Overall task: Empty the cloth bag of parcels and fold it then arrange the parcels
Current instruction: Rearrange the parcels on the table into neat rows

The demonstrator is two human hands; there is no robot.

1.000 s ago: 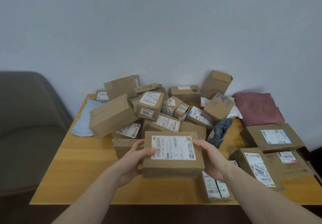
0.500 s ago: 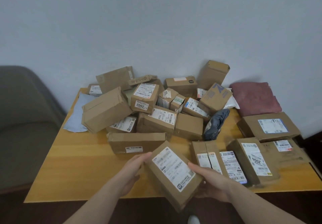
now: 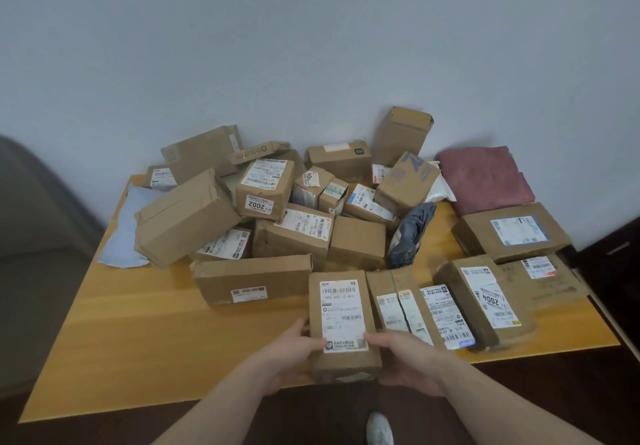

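I see my left hand [image 3: 289,358] and right hand [image 3: 403,358] gripping the near end of a brown cardboard parcel with a white label [image 3: 341,320], lying lengthwise at the yellow wooden table's [image 3: 145,333] front edge. The folded maroon cloth bag [image 3: 485,177] sits at the far right.

One second back I saw the labelled box [image 3: 341,323] held up, label broadside to me, long edge running left to right, in front of the parcel pile. Half a second back it was tilted diagonally and lower, near the table [image 3: 145,333] front edge. Now it lies lengthwise, label up, short end toward me, just left of the split-label box [image 3: 398,300], its near end over the table's front edge. Left hand [image 3: 292,354] has slid from the box's left side to its near left corner; right hand [image 3: 405,358] from the right side to the near right corner. View has tipped down: a shoe [image 3: 379,429] now shows below.
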